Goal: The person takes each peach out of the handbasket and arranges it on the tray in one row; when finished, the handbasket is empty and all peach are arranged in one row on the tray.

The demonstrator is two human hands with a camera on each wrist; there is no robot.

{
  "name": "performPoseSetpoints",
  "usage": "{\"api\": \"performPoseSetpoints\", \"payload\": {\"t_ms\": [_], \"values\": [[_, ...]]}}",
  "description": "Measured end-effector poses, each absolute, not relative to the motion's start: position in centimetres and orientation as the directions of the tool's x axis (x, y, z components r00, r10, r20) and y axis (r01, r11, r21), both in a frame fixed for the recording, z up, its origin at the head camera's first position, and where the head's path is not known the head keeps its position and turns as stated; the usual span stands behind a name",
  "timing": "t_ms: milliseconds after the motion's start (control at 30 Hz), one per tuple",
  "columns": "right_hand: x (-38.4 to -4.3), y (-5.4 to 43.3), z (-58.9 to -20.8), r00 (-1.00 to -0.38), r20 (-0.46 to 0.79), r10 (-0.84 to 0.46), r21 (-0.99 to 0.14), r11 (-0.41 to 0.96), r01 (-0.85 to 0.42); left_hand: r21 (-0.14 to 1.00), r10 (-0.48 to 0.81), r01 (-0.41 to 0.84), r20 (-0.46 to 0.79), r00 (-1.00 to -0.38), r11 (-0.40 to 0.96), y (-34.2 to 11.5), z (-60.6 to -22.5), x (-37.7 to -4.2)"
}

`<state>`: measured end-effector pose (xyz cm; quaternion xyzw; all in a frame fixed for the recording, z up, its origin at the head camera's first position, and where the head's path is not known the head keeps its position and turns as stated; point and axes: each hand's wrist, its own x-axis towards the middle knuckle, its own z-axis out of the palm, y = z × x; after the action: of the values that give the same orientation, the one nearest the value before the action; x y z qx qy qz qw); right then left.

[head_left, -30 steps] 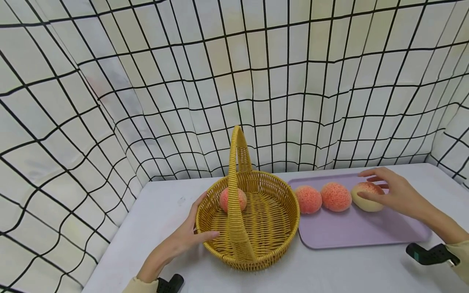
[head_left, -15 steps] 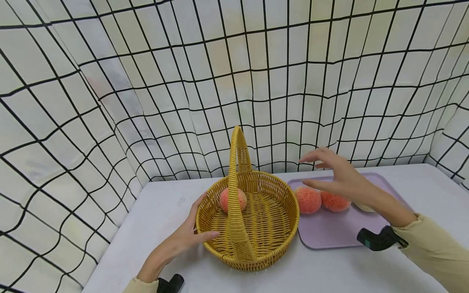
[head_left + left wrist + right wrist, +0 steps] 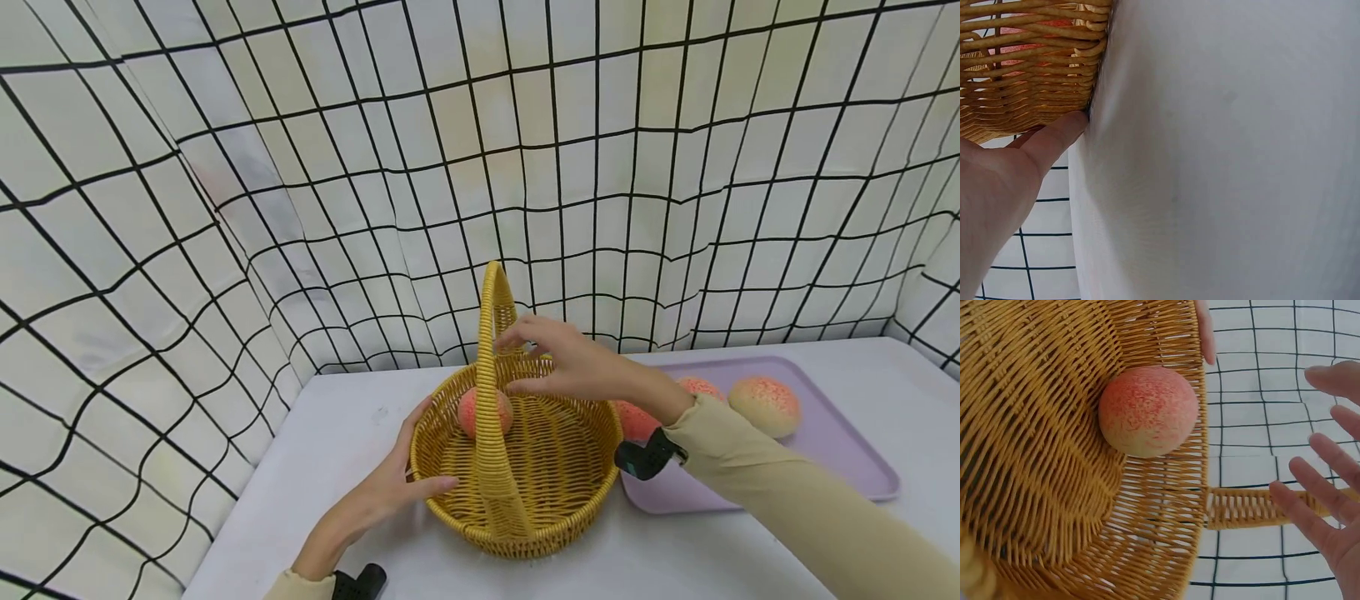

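Note:
A round yellow wicker basket [image 3: 573, 533] with a tall arched handle stands on the table. One pink, speckled peach [image 3: 468, 412] lies inside at its left, partly behind the handle; the right wrist view shows this peach [image 3: 1147, 411] against the woven wall. My left hand [image 3: 386, 483] holds the basket's left side, thumb over the rim and fingers along the outer wall. In the left wrist view, fingertips [image 3: 1072, 125] touch the wicker low down near the tabletop. My right hand [image 3: 573, 362] hovers above the basket's back right, fingers spread and slightly bent, holding nothing.
Right of the basket lies a flat lilac tray [image 3: 840, 471]. It bears a yellow-and-pink peach [image 3: 765, 406] and two pinker ones, partly hidden by my right forearm [image 3: 727, 450]. A white wall with black grid netting [image 3: 600, 200] rises behind the table.
My right hand has moved left from beside the rightmost peach on the tray, across the other peaches, to over the basket. My left hand keeps its place on the basket.

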<state>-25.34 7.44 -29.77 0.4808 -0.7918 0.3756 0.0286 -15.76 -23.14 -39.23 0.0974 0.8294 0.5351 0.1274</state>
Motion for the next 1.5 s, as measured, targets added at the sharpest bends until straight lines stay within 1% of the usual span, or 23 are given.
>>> {"api": "performPoseSetpoints", "payload": {"t_ms": [133, 233, 333, 433, 667, 800, 1100, 1167, 1367, 1500], "values": [[-26.2, 6.4, -30.8, -0.554, 0.339, -0.76, -0.616, 0.265, -0.742, 0.91, 0.302, 0.024, -0.113, -0.946, 0.414, -23.0, -39.1, -15.8], [-26.7, 5.5, -31.5, -0.536, 0.288, -0.793, -0.618, 0.274, -0.737, 0.907, 0.299, 0.016, -0.122, -0.947, 0.421, -23.0, -39.0, -15.7], [-26.9, 4.6, -32.1, -0.506, 0.258, -0.823, -0.583, 0.285, -0.761, 0.904, 0.289, 0.006, -0.13, -0.948, 0.427, -23.1, -38.8, -15.5], [-27.1, 3.6, -32.7, -0.494, 0.229, -0.839, -0.599, 0.279, -0.751, 0.901, 0.281, 0.0, -0.136, -0.95, 0.435, -23.2, -38.8, -15.3], [-27.4, 1.9, -34.1, -0.507, 0.127, -0.853, -0.713, 0.277, -0.645, 0.907, 0.278, -0.002, -0.131, -0.952, 0.421, -23.2, -39.0, -15.3], [-27.5, 1.9, -34.5, -0.504, 0.092, -0.859, -0.71, 0.298, -0.638, 0.91, 0.277, -0.006, -0.133, -0.952, 0.414, -23.0, -39.1, -15.4], [-27.8, 1.8, -34.5, -0.489, 0.074, -0.869, -0.667, 0.322, -0.672, 0.903, 0.273, -0.001, -0.131, -0.953, 0.429, -22.8, -39.2, -15.8], [-27.8, 1.7, -34.5, -0.472, 0.061, -0.879, -0.657, 0.321, -0.682, 0.903, 0.271, -0.001, -0.13, -0.954, 0.43, -22.9, -39.1, -15.8], [-27.3, 1.3, -34.5, -0.409, -0.037, -0.912, -0.661, 0.329, -0.674, 0.911, 0.289, 0.016, -0.114, -0.95, 0.412, -23.0, -39.3, -15.9], [-27.0, 1.1, -34.6, -0.392, -0.033, -0.919, -0.628, 0.324, -0.708, 0.912, 0.282, 0.002, -0.125, -0.951, 0.41, -22.9, -39.4, -15.8]]}}
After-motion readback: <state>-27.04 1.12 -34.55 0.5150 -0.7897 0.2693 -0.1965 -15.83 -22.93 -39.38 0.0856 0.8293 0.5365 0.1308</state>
